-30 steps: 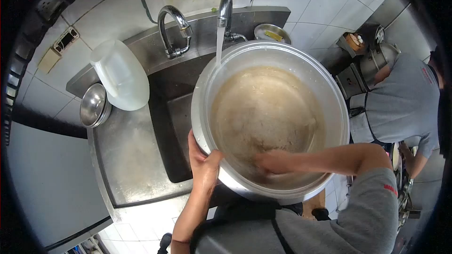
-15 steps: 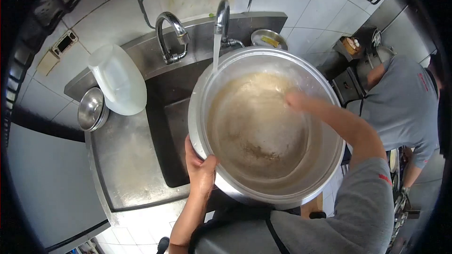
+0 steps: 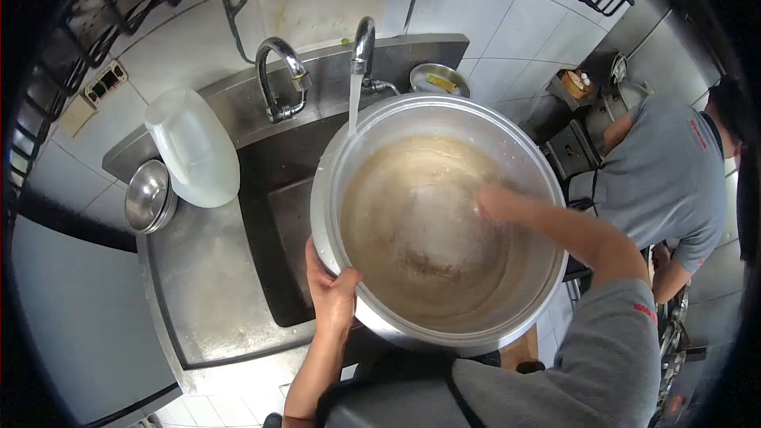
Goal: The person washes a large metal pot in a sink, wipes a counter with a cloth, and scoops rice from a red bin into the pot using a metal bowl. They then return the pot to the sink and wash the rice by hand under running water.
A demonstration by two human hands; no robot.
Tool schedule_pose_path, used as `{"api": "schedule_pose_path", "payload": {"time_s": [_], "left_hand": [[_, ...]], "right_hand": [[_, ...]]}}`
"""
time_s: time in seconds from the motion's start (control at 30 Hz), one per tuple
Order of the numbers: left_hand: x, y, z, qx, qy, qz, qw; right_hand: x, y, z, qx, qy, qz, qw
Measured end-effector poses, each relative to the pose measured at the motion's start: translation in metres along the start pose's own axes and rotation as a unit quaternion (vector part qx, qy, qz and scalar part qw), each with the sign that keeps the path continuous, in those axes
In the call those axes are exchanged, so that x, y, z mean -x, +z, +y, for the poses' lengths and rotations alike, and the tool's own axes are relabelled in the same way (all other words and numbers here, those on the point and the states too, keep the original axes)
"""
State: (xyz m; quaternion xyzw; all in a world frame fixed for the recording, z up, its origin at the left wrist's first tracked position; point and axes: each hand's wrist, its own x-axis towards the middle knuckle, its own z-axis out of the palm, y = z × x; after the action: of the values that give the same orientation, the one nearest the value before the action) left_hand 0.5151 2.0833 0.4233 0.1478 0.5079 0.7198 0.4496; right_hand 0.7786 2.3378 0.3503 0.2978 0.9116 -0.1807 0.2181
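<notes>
A large metal pot (image 3: 555, 214) with cloudy brownish water (image 3: 380, 190) in it leans over the sink's right side. My left hand (image 3: 334, 299) grips its outer wall at the lower left, thumb up near the rim. Inside, my right hand (image 3: 495, 204) is at the water on the right side, its fingers smeared by motion; I cannot tell whether they hold anything. Dark bits (image 3: 432, 265) show toward the pot's near side. From the right faucet (image 3: 364, 43) a stream of water (image 3: 354, 99) comes down at the pot's upper-left rim.
The dark sink basin (image 3: 289, 214) lies left of the pot, with a second faucet (image 3: 273, 71) behind it. A translucent plastic jug (image 3: 202, 154) and stacked metal bowls (image 3: 148, 194) stand on the left counter. A small metal bowl (image 3: 456, 83) sits behind the pot. Another person (image 3: 666, 166) bends at the right.
My right hand has shifted slightly within the pot, and the water's swirl looks different. The whole view has moved a little. My left hand keeps its hold on the pot.
</notes>
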Motion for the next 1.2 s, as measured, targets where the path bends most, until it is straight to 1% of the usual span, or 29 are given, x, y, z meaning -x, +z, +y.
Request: {"api": "schedule_pose_path", "payload": {"time_s": [0.03,0.1,0.17,0.2,0.27,0.3,0.37,0.4,0.43,0.47,0.5,0.53,0.57,0.63,0.7,0.73,0.77,0.8,0.83,0.87,0.9,0.93,0.97,1.03,1.07,1.1,1.13,1.17,1.2], "left_hand": [[0.0,-0.001,-0.001,0.006,0.002,-0.005,1.0],[-0.001,-0.003,-0.003,-0.014,0.016,0.002,1.0],[-0.001,-0.002,-0.001,-0.017,0.018,-0.004,1.0],[0.0,-0.001,0.001,-0.01,0.013,-0.011,1.0],[0.001,-0.001,0.001,-0.007,0.006,-0.012,1.0],[0.001,-0.002,0.0,-0.012,0.006,-0.008,1.0],[0.001,-0.003,0.0,-0.006,0.006,-0.004,1.0],[0.001,-0.002,0.001,0.006,0.005,-0.006,1.0],[0.001,-0.001,0.002,0.019,0.003,-0.008,1.0],[0.0,-0.003,0.003,0.008,0.003,-0.026,1.0],[0.0,-0.003,0.001,0.009,0.007,-0.02,1.0],[0.0,-0.003,-0.002,0.009,0.014,-0.015,1.0],[-0.001,-0.002,-0.002,0.009,0.023,-0.011,1.0],[0.0,-0.002,0.0,-0.004,0.011,-0.009,1.0],[0.0,-0.001,0.001,-0.011,0.004,-0.005,1.0],[0.0,0.0,0.002,-0.009,0.003,-0.003,1.0],[0.0,0.001,0.003,-0.005,0.0,-0.002,1.0],[0.0,0.001,0.006,-0.011,-0.01,-0.01,1.0],[-0.001,0.0,0.004,-0.009,-0.008,-0.016,1.0],[-0.002,-0.002,0.001,-0.006,-0.005,-0.02,1.0],[-0.002,-0.003,0.0,-0.003,0.0,-0.025,1.0],[-0.001,-0.003,-0.001,-0.007,0.009,-0.021,1.0],[-0.001,-0.004,-0.002,-0.006,0.019,-0.019,1.0],[-0.001,-0.005,-0.006,-0.007,0.041,-0.023,0.999],[0.0,-0.004,-0.006,-0.001,0.043,-0.016,0.999],[0.001,-0.003,-0.006,0.005,0.045,-0.01,0.999],[0.002,-0.002,-0.007,0.01,0.047,-0.003,0.999],[0.002,-0.002,-0.008,0.014,0.053,-0.008,0.998],[0.002,-0.004,-0.01,0.017,0.058,-0.011,0.998]], "right_hand": [[0.025,-0.001,-0.03,-0.011,0.018,-0.051,0.998],[0.026,0.059,-0.058,0.061,-0.095,0.042,0.993],[0.004,0.029,-0.112,0.132,-0.208,0.063,0.967],[-0.019,0.021,-0.121,-0.079,-0.047,0.098,0.991],[-0.065,0.005,-0.079,-0.087,-0.027,0.138,0.986],[-0.074,0.003,-0.041,0.118,-0.168,0.144,0.968],[-0.048,0.015,-0.005,0.049,-0.089,0.144,0.984],[-0.027,0.008,-0.022,0.05,-0.028,0.038,0.998],[0.0,0.003,-0.045,0.053,0.035,-0.07,0.996],[0.013,0.029,-0.061,0.076,-0.032,-0.019,0.996],[0.022,0.055,-0.082,0.099,-0.099,0.034,0.99],[0.021,0.054,-0.122,-0.051,-0.148,-0.015,0.988],[0.0,0.102,-0.135,0.171,-0.297,0.084,0.936],[-0.044,0.08,-0.195,0.212,-0.327,0.126,0.912],[-0.107,0.05,-0.187,0.231,-0.189,0.153,0.942],[-0.142,0.052,-0.15,-0.007,-0.16,0.172,0.972],[-0.16,0.036,-0.116,-0.245,-0.119,0.18,0.945],[-0.174,0.018,-0.078,0.171,-0.097,0.137,0.971],[-0.189,0.03,-0.013,0.227,-0.132,0.176,0.949],[-0.131,-0.005,0.0,0.171,-0.125,0.142,0.967],[-0.089,-0.015,0.009,0.18,-0.114,0.156,0.965],[-0.066,-0.006,0.023,0.105,-0.02,0.103,0.989],[-0.043,0.008,0.03,0.029,0.075,0.051,0.995],[0.02,0.028,0.011,0.124,-0.046,-0.016,0.991],[0.043,0.04,-0.012,0.086,0.01,-0.082,0.993],[0.059,0.03,-0.062,0.086,0.032,-0.167,0.982],[0.07,0.021,-0.113,0.009,0.075,-0.195,0.978],[0.062,0.035,-0.138,0.023,-0.031,-0.268,0.963],[0.047,0.075,-0.145,-0.031,-0.087,-0.21,0.973]]}}
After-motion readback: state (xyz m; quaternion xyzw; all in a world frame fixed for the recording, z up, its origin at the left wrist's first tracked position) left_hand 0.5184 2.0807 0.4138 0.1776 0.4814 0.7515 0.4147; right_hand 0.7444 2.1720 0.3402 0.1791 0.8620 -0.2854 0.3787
